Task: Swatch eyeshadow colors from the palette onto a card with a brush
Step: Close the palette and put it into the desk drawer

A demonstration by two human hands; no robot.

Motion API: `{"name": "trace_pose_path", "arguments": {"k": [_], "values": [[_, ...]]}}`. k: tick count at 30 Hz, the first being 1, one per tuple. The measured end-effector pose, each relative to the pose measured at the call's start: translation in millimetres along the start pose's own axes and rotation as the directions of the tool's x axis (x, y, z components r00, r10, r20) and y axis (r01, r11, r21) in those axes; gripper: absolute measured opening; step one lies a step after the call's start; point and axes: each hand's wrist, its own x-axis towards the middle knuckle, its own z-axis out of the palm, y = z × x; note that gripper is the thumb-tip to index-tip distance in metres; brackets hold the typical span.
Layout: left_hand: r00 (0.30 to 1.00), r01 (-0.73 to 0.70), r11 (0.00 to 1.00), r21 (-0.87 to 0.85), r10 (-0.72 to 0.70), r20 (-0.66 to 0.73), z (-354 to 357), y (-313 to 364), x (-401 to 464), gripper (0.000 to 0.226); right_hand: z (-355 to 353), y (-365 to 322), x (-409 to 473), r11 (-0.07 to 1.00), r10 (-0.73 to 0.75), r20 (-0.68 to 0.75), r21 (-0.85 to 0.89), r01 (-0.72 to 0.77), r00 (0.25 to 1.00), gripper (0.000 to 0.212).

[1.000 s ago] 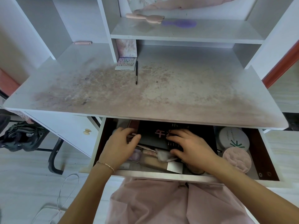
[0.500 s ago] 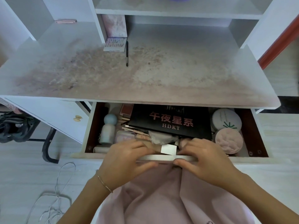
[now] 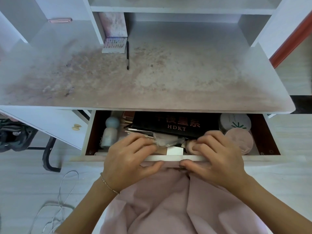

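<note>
White desk's back edge carries palette (image 3: 114,45) and brush (image 3: 127,55), pointing hand-ward; left hand (image 3: 128,159), right hand (image 3: 217,159) grip drawer front (image 3: 175,157).

Matt, stained laminate desk top (image 3: 168,78); glossy black box (image 3: 175,125); soft pink cloth (image 3: 168,200).

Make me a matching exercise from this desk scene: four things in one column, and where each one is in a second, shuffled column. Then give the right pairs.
Things
1. brush
2. black box marked HDKT
3. left hand
4. pale blue bottle

Places
A. lying at the left end of the open drawer
B. on the desktop, just right of the small palette
C. gripping the drawer front, left of the right hand
D. at the back of the drawer, in the middle

Pairs: 1-B, 2-D, 3-C, 4-A
</note>
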Motion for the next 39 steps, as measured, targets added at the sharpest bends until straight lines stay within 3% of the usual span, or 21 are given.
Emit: {"name": "trace_pose_path", "arguments": {"k": [5, 10, 16, 21, 24, 30, 39], "values": [[0.995, -0.028, 0.981, 0.190, 0.046, -0.089, 18.2, -24.6, 25.1, 0.045, 17.3, 19.6, 26.1, 0.997, -0.013, -0.006, -0.074, 0.012, 1.000, 0.049], [0.993, -0.031, 0.962, 0.273, 0.061, -0.103, 32.2, -48.2, 52.6, 0.049, 35.4, 41.6, 52.0, 0.991, -0.020, -0.025, -0.130, 0.017, 0.999, 0.051], [0.991, -0.030, 0.950, 0.312, 0.069, -0.116, 38.7, -57.3, 62.2, 0.047, 39.2, 44.7, 62.6, 0.991, -0.020, -0.012, -0.130, 0.019, 1.000, 0.047], [0.979, -0.058, 0.957, 0.284, 0.111, -0.173, 37.9, -50.1, 44.2, 0.049, 31.3, 36.6, 38.9, 0.995, -0.103, -0.013, -0.001, 0.103, 0.995, 0.038], [0.981, -0.112, 0.961, 0.251, 0.147, -0.123, 41.2, -42.0, 14.1, 0.053, 27.2, 36.8, 5.0, 0.988, -0.156, 0.046, 0.019, 0.155, 0.987, 0.037], [0.990, -0.135, 0.957, 0.258, 0.122, 0.066, 47.2, -52.7, -27.4, 0.055, 25.1, 55.7, -29.8, 0.972, -0.106, 0.228, -0.180, 0.149, 0.968, 0.044], [0.983, -0.022, 0.899, 0.436, -0.060, 0.173, 65.8, -59.3, -40.7, 0.050, 48.3, 60.3, -39.8, 0.906, -0.061, 0.196, -0.401, 0.137, 0.979, 0.052]]}}
